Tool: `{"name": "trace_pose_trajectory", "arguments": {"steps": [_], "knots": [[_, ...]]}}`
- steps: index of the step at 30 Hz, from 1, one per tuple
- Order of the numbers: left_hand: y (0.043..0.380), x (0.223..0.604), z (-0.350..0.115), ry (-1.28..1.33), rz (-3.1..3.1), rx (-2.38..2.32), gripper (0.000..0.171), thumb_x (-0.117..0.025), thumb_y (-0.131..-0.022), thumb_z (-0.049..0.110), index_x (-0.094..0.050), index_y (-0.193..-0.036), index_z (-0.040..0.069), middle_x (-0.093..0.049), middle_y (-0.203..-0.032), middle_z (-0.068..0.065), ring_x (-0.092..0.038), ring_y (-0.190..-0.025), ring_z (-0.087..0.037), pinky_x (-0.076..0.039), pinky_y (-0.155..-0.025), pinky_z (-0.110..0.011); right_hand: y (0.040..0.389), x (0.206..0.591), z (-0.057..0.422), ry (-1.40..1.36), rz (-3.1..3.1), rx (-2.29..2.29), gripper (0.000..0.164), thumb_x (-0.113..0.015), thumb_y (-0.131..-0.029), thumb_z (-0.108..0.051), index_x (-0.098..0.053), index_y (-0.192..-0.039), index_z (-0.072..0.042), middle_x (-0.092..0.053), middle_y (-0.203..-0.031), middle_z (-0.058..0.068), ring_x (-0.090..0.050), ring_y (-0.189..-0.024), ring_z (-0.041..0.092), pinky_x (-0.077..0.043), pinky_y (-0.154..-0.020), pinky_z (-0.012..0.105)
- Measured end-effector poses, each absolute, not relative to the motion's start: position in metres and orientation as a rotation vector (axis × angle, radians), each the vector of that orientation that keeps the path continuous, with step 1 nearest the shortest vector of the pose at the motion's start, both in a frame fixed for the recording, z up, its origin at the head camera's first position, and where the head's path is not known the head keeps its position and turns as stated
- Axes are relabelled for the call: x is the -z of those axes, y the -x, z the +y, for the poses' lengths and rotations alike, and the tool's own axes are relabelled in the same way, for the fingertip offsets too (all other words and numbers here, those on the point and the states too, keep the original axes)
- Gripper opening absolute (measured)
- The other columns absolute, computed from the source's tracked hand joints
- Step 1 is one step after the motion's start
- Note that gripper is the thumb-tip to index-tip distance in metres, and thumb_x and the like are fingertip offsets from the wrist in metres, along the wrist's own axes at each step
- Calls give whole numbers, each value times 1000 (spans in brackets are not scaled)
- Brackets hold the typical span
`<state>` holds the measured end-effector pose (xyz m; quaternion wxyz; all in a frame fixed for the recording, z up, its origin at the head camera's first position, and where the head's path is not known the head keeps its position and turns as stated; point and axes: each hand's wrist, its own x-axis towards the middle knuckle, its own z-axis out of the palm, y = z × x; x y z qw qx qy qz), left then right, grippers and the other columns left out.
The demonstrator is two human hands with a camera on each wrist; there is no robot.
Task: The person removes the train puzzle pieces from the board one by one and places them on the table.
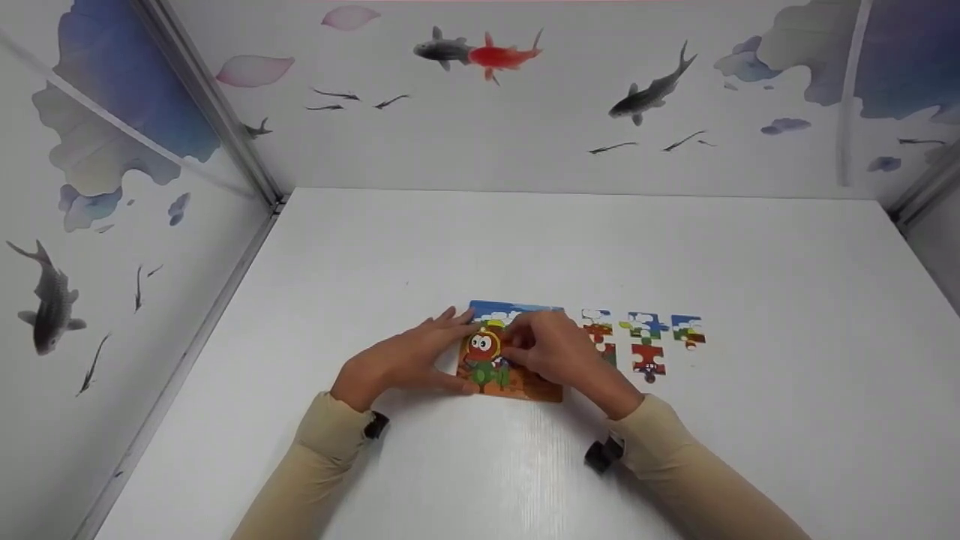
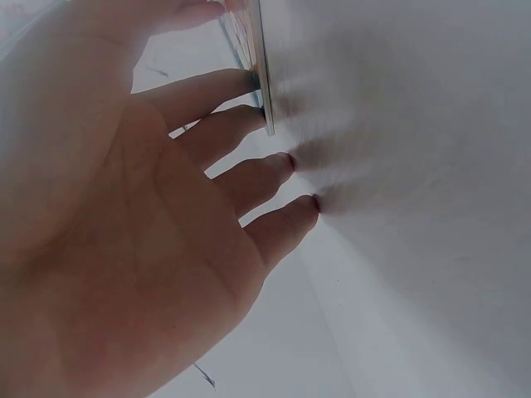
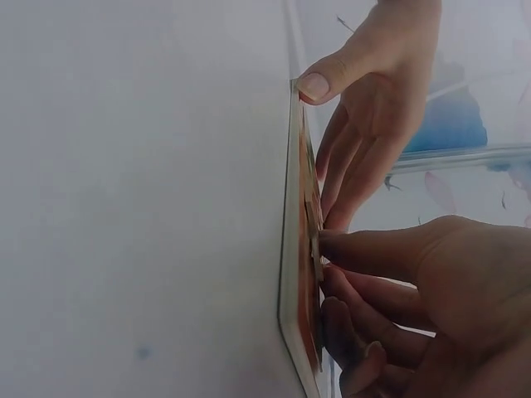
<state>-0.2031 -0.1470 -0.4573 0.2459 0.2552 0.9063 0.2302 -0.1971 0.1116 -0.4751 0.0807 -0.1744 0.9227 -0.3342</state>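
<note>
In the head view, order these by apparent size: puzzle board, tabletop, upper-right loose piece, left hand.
1. Tabletop
2. Puzzle board, partly covered, and left hand: too alike to rank
3. Upper-right loose piece

Broad white tabletop, bounded at the back by a pale wall with painted decoration. High on it, near the middle, a grey fish and a red fish, touching — farther right, a dark fish, tilted, tail up. Two pink petals toward the left, plus thin dark squiggles below. At the left corner, a slanting metal post; beyond it, a side wall with a blue-grey leaf — and lower, another grey-black fish.
</note>
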Motion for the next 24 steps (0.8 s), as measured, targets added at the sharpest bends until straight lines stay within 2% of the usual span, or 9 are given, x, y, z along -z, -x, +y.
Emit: {"name": "trace_pose_trajectory", "arguments": {"steps": [7, 21, 24], "knots": [[203, 457, -149, -720, 2470, -655, 91, -85, -93, 50, -42, -168, 23, -19, -183, 3, -6, -172, -23, -17, -138, -55, 197, 475, 109, 490, 2770, 996, 17, -84, -97, -28, -83, -109, -16, -76, -89, -5, -65, -78, 10, -57, -73, 30], [204, 458, -149, -747, 2463, -646, 90, -85, -94, 49, -41, -168, 22, -19, -183, 2, -6, -172, -24, -15, -139, -55, 198, 478, 108, 488, 2743, 1033, 10, -81, -100, -23, -81, -107, -16, -74, -86, -5, -63, -72, 9, -52, -66, 29], [204, 458, -148, -760, 2465, -645, 88, -82, -97, 48, -40, -169, 20, -19, -183, 0, -6, -172, -27, -14, -139, -55, 199, 479, 108, 483, 2733, 1033, 11, -80, -101, -23, -80, -109, -16, -75, -87, -6, -64, -73, 9, -53, -66, 29]]}}
